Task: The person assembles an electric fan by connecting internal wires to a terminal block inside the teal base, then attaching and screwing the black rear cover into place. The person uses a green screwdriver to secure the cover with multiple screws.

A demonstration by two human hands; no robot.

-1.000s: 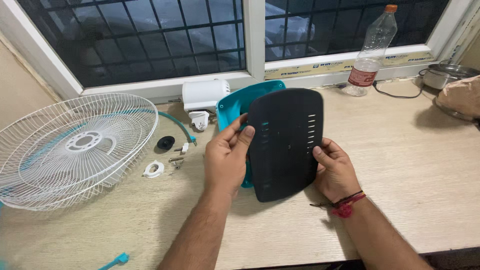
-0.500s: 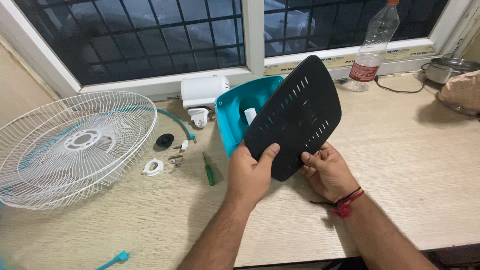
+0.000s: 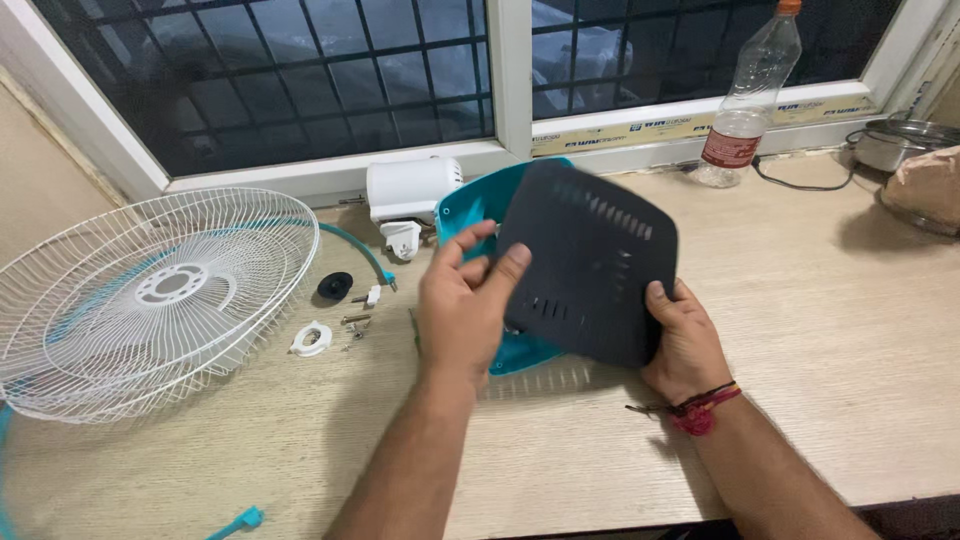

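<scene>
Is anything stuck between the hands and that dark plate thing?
No, nothing visible. The left hand touches the dark plate at its left edge, and the right hand holds its lower right corner directly.

bottle [image 3: 752, 95] on sill | red label [image 3: 728, 148] | yellow sill strip [image 3: 690, 122]

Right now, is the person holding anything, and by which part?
Yes: a black vented plate. The right hand grips its lower right edge, and the left hand has its fingertips on the left edge. It sits over a teal housing.
</scene>
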